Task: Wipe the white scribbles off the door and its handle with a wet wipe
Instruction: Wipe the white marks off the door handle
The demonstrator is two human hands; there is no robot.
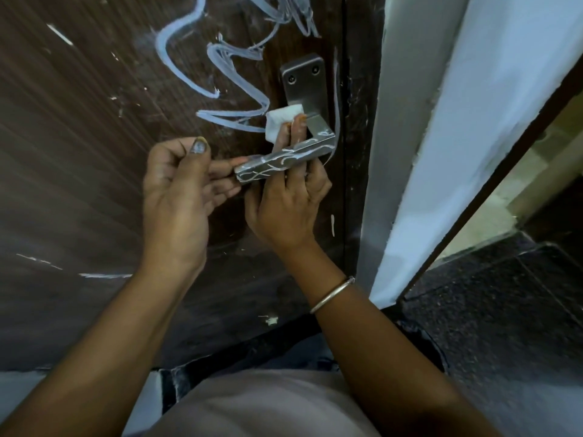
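Fingers (291, 129) of the right hand (284, 209), pinching a folded white wet wipe (277, 123), are held just behind the scribbled steel lever handle (284, 162), whose long axis runs toward the door edge, while the spread left hand (179, 187) steadies its free end.

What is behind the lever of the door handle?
Behind the handle lever are the right hand's fingers, pressing a white wet wipe toward the door. The lever covers the middle of those fingers.
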